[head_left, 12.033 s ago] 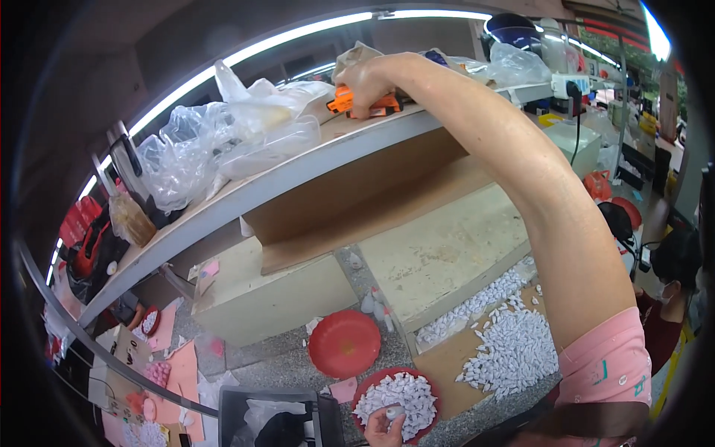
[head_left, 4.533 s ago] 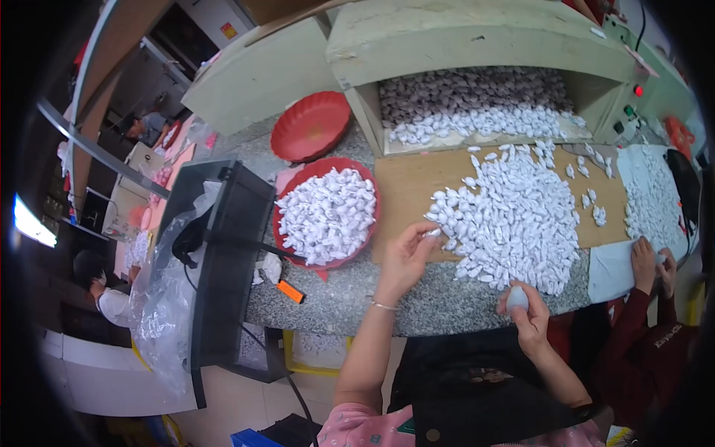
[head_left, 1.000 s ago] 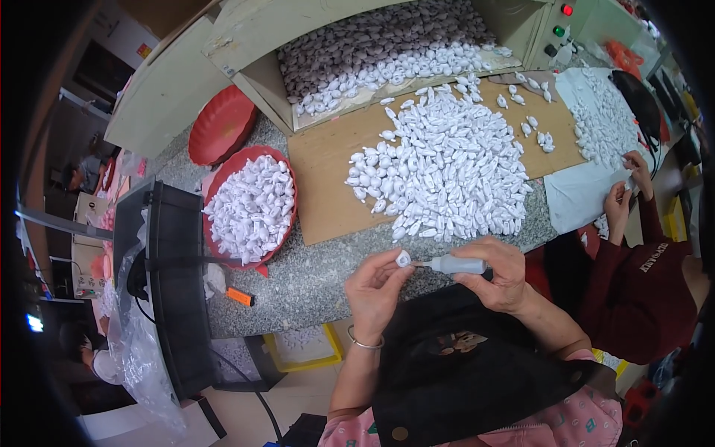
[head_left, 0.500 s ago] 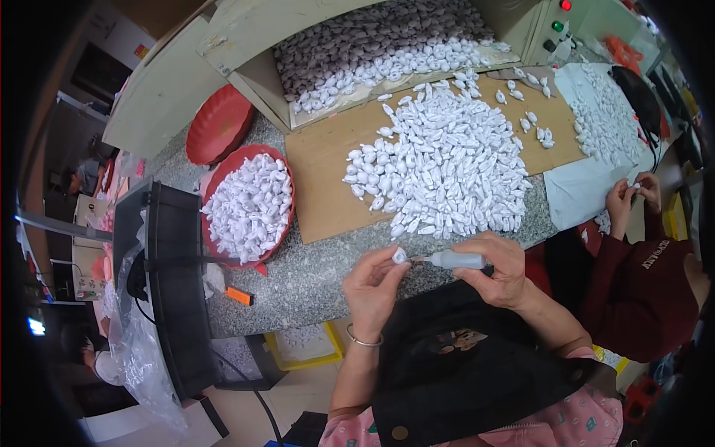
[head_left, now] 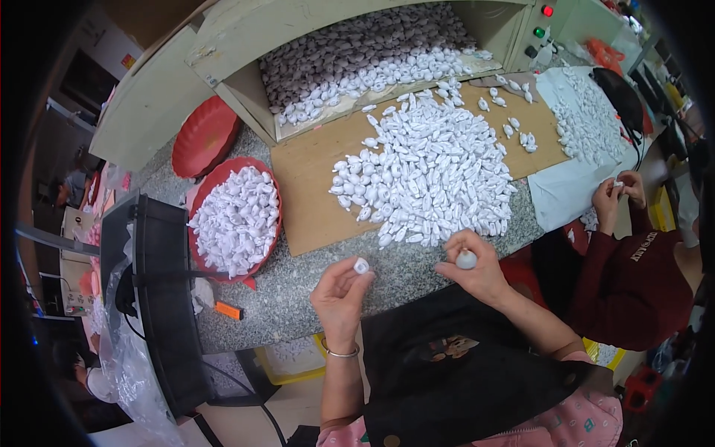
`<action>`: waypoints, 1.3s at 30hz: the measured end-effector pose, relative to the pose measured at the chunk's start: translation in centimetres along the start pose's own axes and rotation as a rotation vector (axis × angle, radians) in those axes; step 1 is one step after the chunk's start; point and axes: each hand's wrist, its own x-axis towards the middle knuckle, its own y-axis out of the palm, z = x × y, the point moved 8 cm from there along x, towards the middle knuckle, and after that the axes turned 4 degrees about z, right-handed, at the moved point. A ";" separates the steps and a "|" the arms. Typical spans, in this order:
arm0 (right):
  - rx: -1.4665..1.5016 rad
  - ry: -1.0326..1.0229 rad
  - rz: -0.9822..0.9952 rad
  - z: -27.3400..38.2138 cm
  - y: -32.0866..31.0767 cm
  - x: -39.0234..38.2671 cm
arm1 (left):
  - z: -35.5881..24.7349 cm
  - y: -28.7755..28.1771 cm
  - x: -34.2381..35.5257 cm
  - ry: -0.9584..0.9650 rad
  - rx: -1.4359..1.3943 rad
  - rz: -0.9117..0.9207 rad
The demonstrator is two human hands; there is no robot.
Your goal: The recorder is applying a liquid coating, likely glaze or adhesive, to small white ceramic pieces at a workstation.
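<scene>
Desk (head_left: 283,290) of speckled grey stone ran across the view, with a pale cabinet (head_left: 238,41) along its far side, its hollow front packed with small white pieces (head_left: 372,82). At the left stood a black bin (head_left: 160,298). A brown cardboard sheet (head_left: 305,194) lay before the cabinet, partly covered by a heap of white pieces (head_left: 447,164) that spilled past its near edge onto the stone. Left of the sheet, a red bowl (head_left: 211,181) held more of them. The person's left hand (head_left: 339,294) and right hand (head_left: 477,270) were apart near the front edge. The right grip was curled round a pale bottle (head_left: 466,259), whose nozzle direction was hard to tell. The left grip pinched a single white piece (head_left: 361,265) between thumb and fingers, its dark-marked face showing. The step in hand seemed to be tending that one piece, the bottle held clear; the next move appeared to call for a light, steady pinch that left that face uncovered.
</scene>
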 end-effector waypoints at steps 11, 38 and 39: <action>-1.058 -0.484 0.160 4.3 5.7 3.1 | -1.1 -1.6 -1.3 0.041 -0.007 -0.040; -0.226 -0.207 0.064 7.0 4.3 0.8 | -0.7 2.2 -1.8 0.237 0.248 -0.005; -0.232 -0.228 0.063 7.1 4.4 0.8 | -0.8 2.4 -1.7 0.234 0.245 -0.002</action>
